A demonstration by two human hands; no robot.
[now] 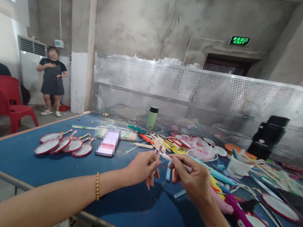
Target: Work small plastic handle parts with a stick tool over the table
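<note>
My left hand is closed, thumb and index finger pinching a short, thin brownish-pink stick that stands roughly upright. In my right hand is a slim white pen-like tool, held like a pencil; its tip points left and meets or nearly meets the stick. Whether they touch, I cannot tell. Both hands are raised a little above the blue table. Under my right hand lie a light blue strip and an orange piece.
Red-rimmed white discs and a phone lie left. Behind are a green bottle, loose sticks and a yellow-handled pair of scissors. A white cup and purple device are right. A person stands far left.
</note>
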